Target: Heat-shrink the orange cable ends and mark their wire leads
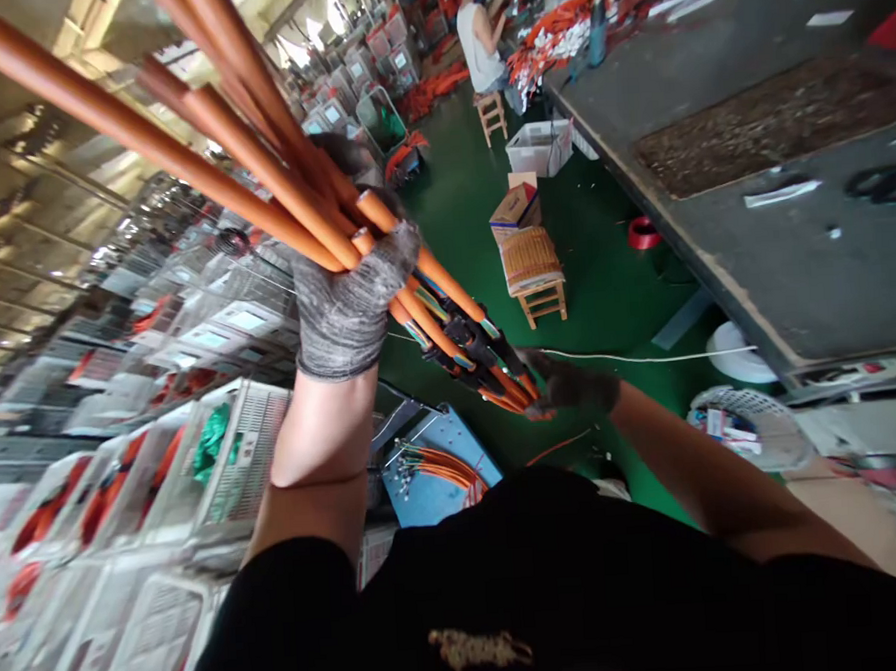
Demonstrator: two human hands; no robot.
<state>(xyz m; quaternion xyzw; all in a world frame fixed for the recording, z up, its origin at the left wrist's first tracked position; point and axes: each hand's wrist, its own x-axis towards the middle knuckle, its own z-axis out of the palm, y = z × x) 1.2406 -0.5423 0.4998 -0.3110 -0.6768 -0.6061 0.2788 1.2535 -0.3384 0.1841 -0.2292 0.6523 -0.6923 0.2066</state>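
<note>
A bundle of thick orange cables [258, 150] runs from the upper left down to the middle of the view. My left hand [352, 295], in a grey glove, is wrapped round the bundle. Below it the cables show coloured inner wires and black connectors [467, 339]. At the bundle's lower end, my gloved right hand [567, 384] is closed round the thinner orange strands. On a blue surface [435, 441] beneath lie more orange cables [444, 466] with metal ends.
A dark workbench [719, 221] stands at right, a wooden stool [540, 296] and cardboard box [515, 210] in the middle. Crates [248, 446] line the left. A white basket [753, 425] sits near the bench. A person [482, 48] sits at the back.
</note>
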